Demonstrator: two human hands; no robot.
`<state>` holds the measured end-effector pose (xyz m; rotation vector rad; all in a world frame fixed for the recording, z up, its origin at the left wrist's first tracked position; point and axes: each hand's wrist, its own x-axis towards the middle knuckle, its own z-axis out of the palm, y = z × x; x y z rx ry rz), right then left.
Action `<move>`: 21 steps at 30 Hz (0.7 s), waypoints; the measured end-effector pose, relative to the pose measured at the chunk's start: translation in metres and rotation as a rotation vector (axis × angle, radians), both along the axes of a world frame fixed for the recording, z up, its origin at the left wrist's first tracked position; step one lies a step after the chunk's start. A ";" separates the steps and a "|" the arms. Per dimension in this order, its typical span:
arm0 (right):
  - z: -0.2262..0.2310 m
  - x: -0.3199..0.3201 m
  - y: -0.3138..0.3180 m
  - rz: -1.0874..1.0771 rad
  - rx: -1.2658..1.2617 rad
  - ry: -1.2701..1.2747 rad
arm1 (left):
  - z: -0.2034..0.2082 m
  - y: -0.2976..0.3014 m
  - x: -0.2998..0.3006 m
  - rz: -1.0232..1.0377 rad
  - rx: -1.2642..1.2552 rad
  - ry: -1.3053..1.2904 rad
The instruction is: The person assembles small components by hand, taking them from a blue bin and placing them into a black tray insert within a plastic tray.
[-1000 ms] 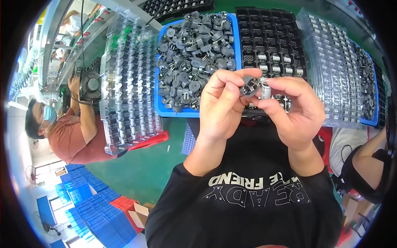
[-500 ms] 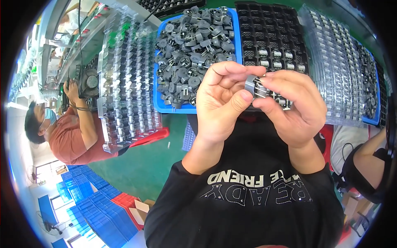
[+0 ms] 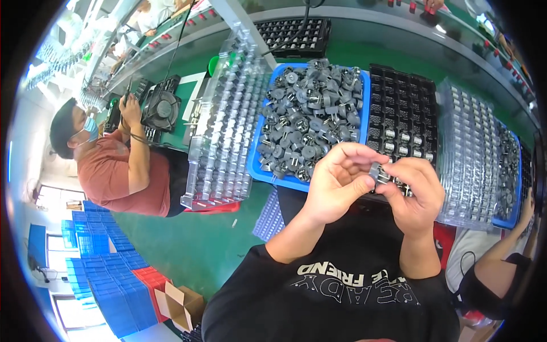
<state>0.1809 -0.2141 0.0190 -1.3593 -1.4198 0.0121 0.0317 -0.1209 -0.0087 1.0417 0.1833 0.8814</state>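
The left hand point(image 3: 341, 187) pinches a small grey part point(image 3: 374, 169), apparently to steady it, while the right hand point(image 3: 416, 194) pinches its other side — near the blue bin point(image 3: 366, 100) and black tray point(image 3: 399, 104), both seemingly set within easy reach.

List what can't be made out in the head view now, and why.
Head view throughout:
Small grey round part: mostly covered by the bare left hand and bare right hand.
Anything else in the right hand: hidden by its own fingers.
Black plastic tray, near rows: behind the hands.
Blue plastic bin, floor: under heaped grey parts.
Co-worker at right: cut by the dark fisheye rim.
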 end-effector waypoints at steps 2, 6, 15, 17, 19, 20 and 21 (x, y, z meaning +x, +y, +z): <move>-0.001 -0.001 0.006 0.008 -0.005 -0.012 | 0.001 0.002 -0.003 0.009 0.008 0.015; 0.000 -0.003 0.006 0.031 -0.011 0.004 | 0.002 -0.004 -0.001 0.059 -0.009 0.037; 0.008 -0.002 0.003 -0.037 -0.058 -0.110 | 0.003 -0.005 0.001 0.082 0.205 0.173; 0.013 -0.004 0.007 0.045 -0.013 -0.104 | 0.003 -0.004 -0.002 0.037 0.056 0.106; 0.016 -0.005 0.014 0.130 0.001 -0.019 | 0.009 -0.006 -0.005 0.093 0.056 0.015; 0.017 -0.004 0.017 0.105 0.038 -0.012 | 0.012 -0.005 -0.004 0.101 0.063 -0.015; 0.014 -0.005 0.021 0.091 0.082 -0.001 | 0.012 -0.004 -0.004 0.120 0.076 -0.037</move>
